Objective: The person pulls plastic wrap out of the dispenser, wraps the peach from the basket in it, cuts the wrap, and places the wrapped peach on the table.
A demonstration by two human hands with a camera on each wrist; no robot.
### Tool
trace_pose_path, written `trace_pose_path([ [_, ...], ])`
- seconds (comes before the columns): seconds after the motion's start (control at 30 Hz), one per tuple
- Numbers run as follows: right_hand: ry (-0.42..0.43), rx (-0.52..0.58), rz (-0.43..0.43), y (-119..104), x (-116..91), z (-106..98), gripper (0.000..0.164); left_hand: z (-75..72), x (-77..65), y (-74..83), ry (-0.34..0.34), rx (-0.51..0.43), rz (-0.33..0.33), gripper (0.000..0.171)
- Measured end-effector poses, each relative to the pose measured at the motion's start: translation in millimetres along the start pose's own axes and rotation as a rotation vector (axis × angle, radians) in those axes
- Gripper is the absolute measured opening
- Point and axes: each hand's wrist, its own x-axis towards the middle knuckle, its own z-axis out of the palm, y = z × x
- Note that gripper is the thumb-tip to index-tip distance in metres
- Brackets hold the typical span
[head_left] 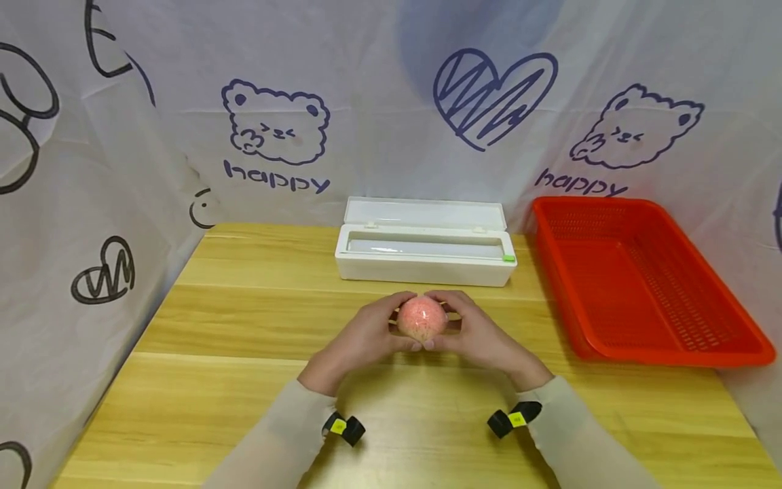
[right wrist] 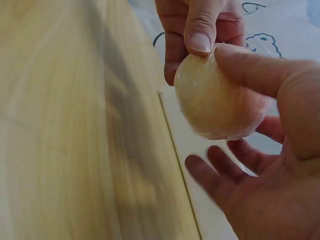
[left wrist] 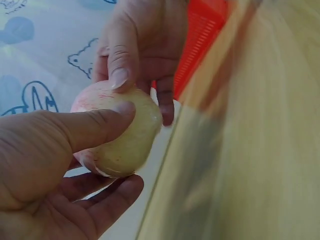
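A pink and pale-yellow peach point(head_left: 423, 316) is held between both hands above the table, in front of the white box. Its surface is glossy and wrinkled in the wrist views, as if clear plastic film lies over it. My left hand point(head_left: 371, 333) grips it from the left, thumb over the pale side and fingers curled beneath. From the opposite side my right hand point(head_left: 482, 334) holds it, its thumb point(right wrist: 250, 67) pressing near the left thumb point(right wrist: 201, 37). The far side of the peach is hidden in both wrist views.
Behind the hands stands a white cling film dispenser box point(head_left: 427, 270), lid raised, with a green slider point(head_left: 508, 258) at its right end. A red plastic basket point(head_left: 568, 305) sits on the right of the wooden table point(head_left: 244, 319). A printed cloth point(head_left: 391, 129) hangs behind.
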Motion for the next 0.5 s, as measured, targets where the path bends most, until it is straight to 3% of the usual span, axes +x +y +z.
trace_pose_path([
  [0.13,0.036,-0.081,0.052,16.1,3.5,1.7,0.074,4.4,1.8,-7.1,0.011,0.05,-0.036,0.072],
  [0.27,0.057,-0.072,0.106,21.8,4.1,3.9,0.067,6.7,2.0,-12.3,0.019,0.065,-0.054,0.074],
  [0.5,0.054,-0.03,0.102,27.9,5.2,5.7,0.064,9.2,2.3,-19.6,0.023,0.075,-0.046,0.073],
])
